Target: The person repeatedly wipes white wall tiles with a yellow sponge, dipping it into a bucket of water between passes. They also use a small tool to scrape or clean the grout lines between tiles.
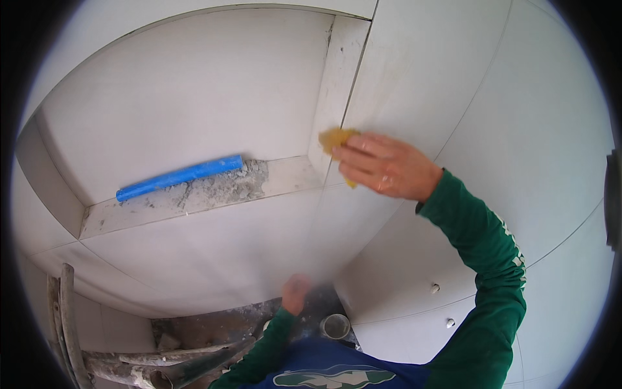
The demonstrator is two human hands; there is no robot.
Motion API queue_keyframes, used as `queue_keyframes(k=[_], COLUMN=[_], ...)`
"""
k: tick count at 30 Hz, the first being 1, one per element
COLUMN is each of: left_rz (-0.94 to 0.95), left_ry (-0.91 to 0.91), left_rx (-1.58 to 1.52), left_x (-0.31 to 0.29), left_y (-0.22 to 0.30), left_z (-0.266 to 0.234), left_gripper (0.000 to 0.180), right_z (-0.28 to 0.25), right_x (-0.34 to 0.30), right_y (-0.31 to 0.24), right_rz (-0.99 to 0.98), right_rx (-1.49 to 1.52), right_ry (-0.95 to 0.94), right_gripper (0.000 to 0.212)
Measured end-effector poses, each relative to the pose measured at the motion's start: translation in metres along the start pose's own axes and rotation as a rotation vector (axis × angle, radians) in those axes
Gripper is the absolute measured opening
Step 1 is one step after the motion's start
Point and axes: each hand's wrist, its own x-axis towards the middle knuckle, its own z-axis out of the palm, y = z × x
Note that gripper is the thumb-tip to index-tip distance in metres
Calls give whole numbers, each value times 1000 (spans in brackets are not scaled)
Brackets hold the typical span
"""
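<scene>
My right hand is closed round a yellow sponge, its fingers wet. The sponge is at the right edge of a wall niche, by the dark joint between pale tiles. Low in front of my body is my left hand, near the wall below the niche; blur hides what its fingers do. A blue pipe lies along the niche ledge, beside grey crumbled mortar.
Worn metal poles stand and lie at the lower left. A round bucket sits on the dirty floor below me. Two small fittings stick out of the tiled wall on the right.
</scene>
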Motion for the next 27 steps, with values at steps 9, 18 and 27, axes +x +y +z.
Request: queue_keyframes(k=[9,18,27], left_rz=[117,-93,36], left_ry=[-109,-105,-149], left_rx=[191,137,258], left_x=[12,5,-4], left_y=[-8,23,-16], left_z=[29,24,17], left_gripper=[15,13,18], right_z=[-59,43,37], right_x=[29,-18,2], right_y=[89,-47,34], right_rz=[165,-69,-52], right_rx=[-328,227,26], right_ry=[325,86,382], right_gripper=[35,25,35])
